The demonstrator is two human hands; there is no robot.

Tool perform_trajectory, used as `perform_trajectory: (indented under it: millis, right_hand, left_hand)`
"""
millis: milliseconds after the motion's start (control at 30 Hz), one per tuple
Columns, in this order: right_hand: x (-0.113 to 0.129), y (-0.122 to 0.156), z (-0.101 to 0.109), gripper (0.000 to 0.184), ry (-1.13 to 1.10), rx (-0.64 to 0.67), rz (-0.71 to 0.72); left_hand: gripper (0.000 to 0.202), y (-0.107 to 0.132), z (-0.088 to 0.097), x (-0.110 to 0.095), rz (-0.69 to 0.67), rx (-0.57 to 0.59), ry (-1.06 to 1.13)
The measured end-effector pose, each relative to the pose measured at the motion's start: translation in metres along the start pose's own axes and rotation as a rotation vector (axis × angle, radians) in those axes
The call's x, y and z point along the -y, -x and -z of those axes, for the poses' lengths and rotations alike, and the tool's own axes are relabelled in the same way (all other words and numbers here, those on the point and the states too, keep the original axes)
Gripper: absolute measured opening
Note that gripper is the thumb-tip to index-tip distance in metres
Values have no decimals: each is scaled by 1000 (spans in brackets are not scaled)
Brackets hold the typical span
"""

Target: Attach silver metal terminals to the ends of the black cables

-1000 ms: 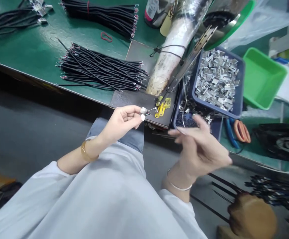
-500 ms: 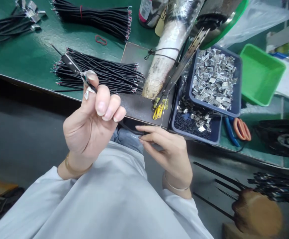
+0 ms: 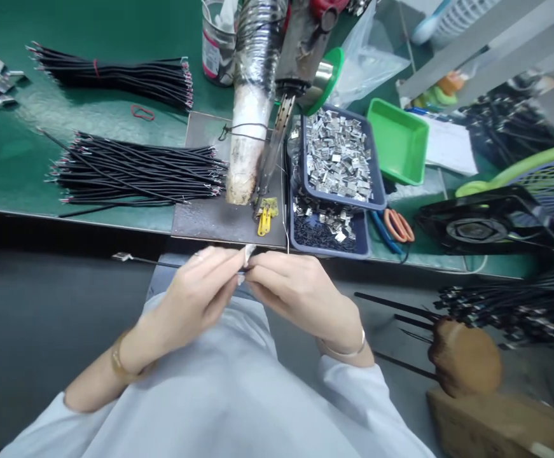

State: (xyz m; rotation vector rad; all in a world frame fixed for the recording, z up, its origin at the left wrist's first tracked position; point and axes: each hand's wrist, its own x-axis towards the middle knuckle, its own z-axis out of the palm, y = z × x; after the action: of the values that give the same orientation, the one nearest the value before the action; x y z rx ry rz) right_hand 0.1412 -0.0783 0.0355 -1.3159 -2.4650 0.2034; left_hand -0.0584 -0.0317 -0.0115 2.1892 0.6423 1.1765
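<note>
Pinching a black cable (image 3: 155, 262) just in front of the grey board (image 3: 207, 222), the left hand (image 3: 188, 296) works beside the right hand (image 3: 303, 292), whose fingertips also grip it. The cable's metal plug (image 3: 123, 256) sticks out left of the board; blue trays (image 3: 346, 200) sit right.

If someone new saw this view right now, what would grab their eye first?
Probably the big silver tube slanting down over the dark board. Right of it, a blue tray heaped with small metal pieces sits beside a green tray. At the bench's near edge, the left hand holds a dark cable, close to the right hand.
</note>
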Motion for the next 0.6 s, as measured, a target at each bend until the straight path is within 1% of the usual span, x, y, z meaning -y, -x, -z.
perform_trajectory:
  millis: [33, 67, 133, 167, 233, 267, 333, 367, 400, 433, 500, 567, 600]
  right_hand:
    - [0, 2, 1, 24, 20, 12, 0]
    - [0, 4, 4, 24, 26, 18, -3]
    - [-2, 12, 12, 19, 6, -12, -33]
    - [-5, 16, 18, 16, 10, -61, -72]
    - [-16, 25, 31, 12, 95, -200, -212]
    - [-26, 29, 37, 11, 186, -272, -308]
    - [-53, 31, 47, 12, 377, -364, -529]
    - [-70, 29, 50, 13, 466, -370, -641]
    - [-87, 26, 51, 12, 521, -344, -765]
    - [-103, 20, 52, 9, 536, -307, -855]
    - [-133, 7, 51, 7, 536, -297, -875]
    - [-154, -6, 48, 8, 544, -211, -854]
    - [-161, -11, 46, 8, 548, -191, -840]
  left_hand:
    - [42, 2, -6, -2, 16, 92, 15]
    - [40, 4, -12, -2, 78, 137, 61]
    - [33, 7, -18, 1, 226, 129, 161]
    - [29, 8, -20, 3, 305, 107, 204]
    - [22, 10, -19, 9, 457, 58, 283]
    - [20, 11, -18, 11, 516, 45, 320]
    - [19, 9, -17, 13, 577, 67, 366]
    - [18, 8, -17, 13, 588, 100, 372]
    - [17, 6, -18, 13, 596, 135, 372]
    - [17, 3, -20, 12, 610, 168, 377]
    - [21, -2, -25, 9, 655, 221, 416]
    - [25, -7, -30, 6, 677, 266, 477]
    - [27, -10, -32, 5, 673, 292, 501]
